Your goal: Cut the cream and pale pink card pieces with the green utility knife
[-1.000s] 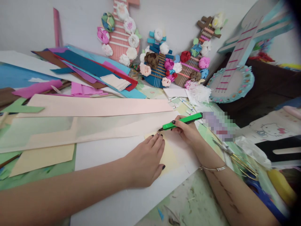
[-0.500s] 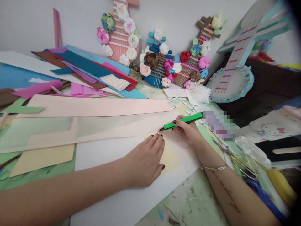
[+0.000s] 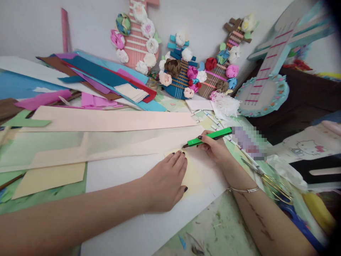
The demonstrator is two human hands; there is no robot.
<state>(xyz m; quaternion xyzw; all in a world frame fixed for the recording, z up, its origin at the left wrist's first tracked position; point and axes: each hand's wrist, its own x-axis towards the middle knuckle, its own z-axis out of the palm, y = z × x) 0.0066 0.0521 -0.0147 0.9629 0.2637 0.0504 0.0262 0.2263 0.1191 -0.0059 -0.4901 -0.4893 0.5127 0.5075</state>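
My left hand (image 3: 166, 183) lies flat, fingers together and stretched out, on a pale yellow piece of paper (image 3: 193, 177). That piece rests on a large white sheet (image 3: 114, 231). In a pen-like grip, my right hand (image 3: 213, 146) holds a slim green utility knife (image 3: 220, 133) with black parts. Its dark tip points left and down, just beyond my left fingertips. Whether the tip touches the paper I cannot tell. Beyond both hands lie a long translucent cream sheet (image 3: 119, 142) and a pale pink strip (image 3: 114, 120).
Gold-handled scissors (image 3: 277, 186) and blue-handled scissors (image 3: 301, 224) lie right of my right forearm. Several white pens (image 3: 217, 122) are beyond that hand. Coloured paper sheets (image 3: 98, 76) pile at the back left. Flower-covered paper guitars (image 3: 177, 81) lean against the wall.
My right hand and the green knife have shifted very slightly to the right. The left hand stays flat on the paper.
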